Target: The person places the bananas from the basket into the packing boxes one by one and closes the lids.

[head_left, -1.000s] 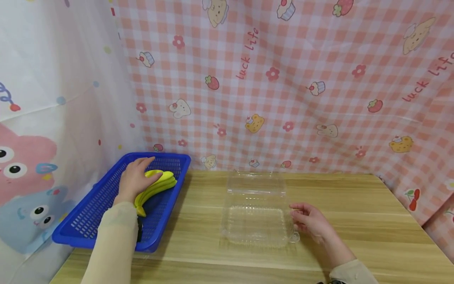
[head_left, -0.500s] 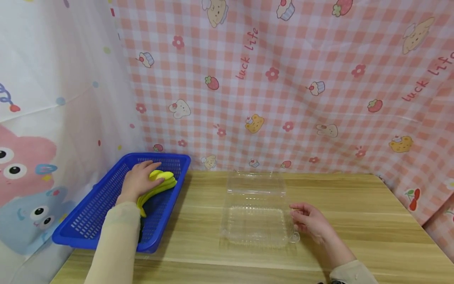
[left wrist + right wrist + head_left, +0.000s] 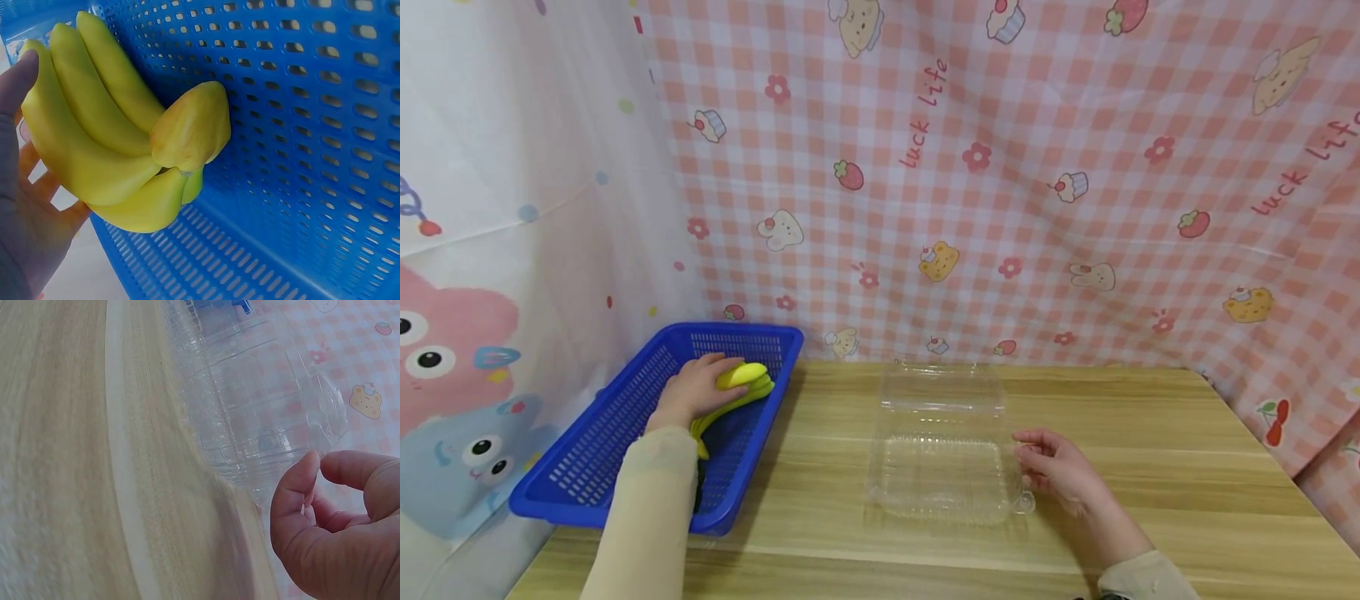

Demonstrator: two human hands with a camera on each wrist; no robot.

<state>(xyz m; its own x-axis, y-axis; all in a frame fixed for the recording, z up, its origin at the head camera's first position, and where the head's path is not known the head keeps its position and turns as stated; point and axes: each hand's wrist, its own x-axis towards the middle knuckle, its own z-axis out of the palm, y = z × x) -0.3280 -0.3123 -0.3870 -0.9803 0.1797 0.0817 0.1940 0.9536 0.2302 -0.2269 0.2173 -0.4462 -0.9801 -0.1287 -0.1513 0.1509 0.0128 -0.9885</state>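
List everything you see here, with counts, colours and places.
banana bunch: 1, yellow-green, in the basket
basket: 1, blue, table's left side
dark object: 1, blackish, in the basket, mostly hidden
plastic container: 1, clear, open, mid-table
table: 1, light wood, beneath everything
checked cloth: 1, pink and white, behind
cartoon cloth: 1, mainly white, far left
wrist item: 1, dark, bottom edge, cut off
sleeves: 2, cream, both forearms
left hand: 1, bare, gripping the bananas
right hand: 1, bare, at the container's right edge

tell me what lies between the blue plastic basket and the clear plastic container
Only bare wood-grain tabletop lies between the basket and container, seen in the head view.
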